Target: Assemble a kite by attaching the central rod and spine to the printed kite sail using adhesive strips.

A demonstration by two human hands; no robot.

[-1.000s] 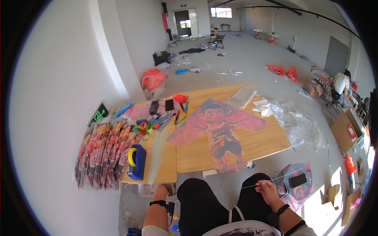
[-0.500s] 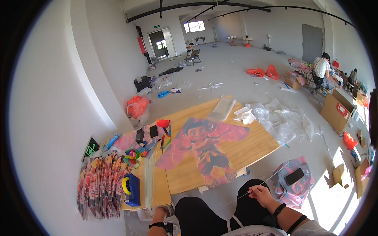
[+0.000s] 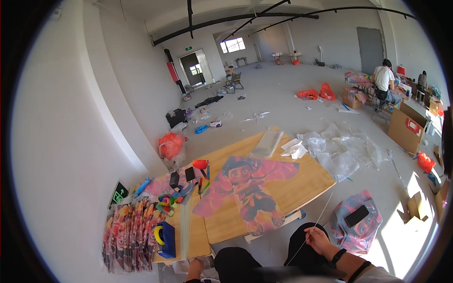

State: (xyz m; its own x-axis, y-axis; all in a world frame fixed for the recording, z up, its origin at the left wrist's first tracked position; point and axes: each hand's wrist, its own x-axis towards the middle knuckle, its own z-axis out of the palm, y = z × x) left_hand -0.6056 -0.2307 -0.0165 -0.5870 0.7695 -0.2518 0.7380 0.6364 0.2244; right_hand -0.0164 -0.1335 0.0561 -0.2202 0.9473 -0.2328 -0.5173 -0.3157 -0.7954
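Observation:
Between the fingers of my right hand (image 3: 319, 240) is a thin pale rod (image 3: 324, 207), held slantwise above my right thigh. My left hand (image 3: 195, 270) is low beside the table's near edge, by a white box (image 3: 181, 267); its fingers are hidden. A printed cartoon-figure sheet shaped like a kite (image 3: 252, 198) lies spread over the wooden table (image 3: 302, 177). Left of it, several long thin rods (image 3: 185, 231) lie in a bundle. A blue tape dispenser (image 3: 166, 241) with a yellow roll stands beside them.
Folded printed sheets in clear bags (image 3: 130, 236) hang at the table's left side. A phone (image 3: 356, 216) rests on another printed piece (image 3: 339, 221) at right. Plastic film (image 3: 347, 148) covers floor beyond the table. A person (image 3: 384, 80) sits far right, near a large carton (image 3: 406, 129).
The rod in my right hand has swung steeper, its upper end moving left. My left hand has dropped lower in the picture. The whole view has tilted and shifted slightly.

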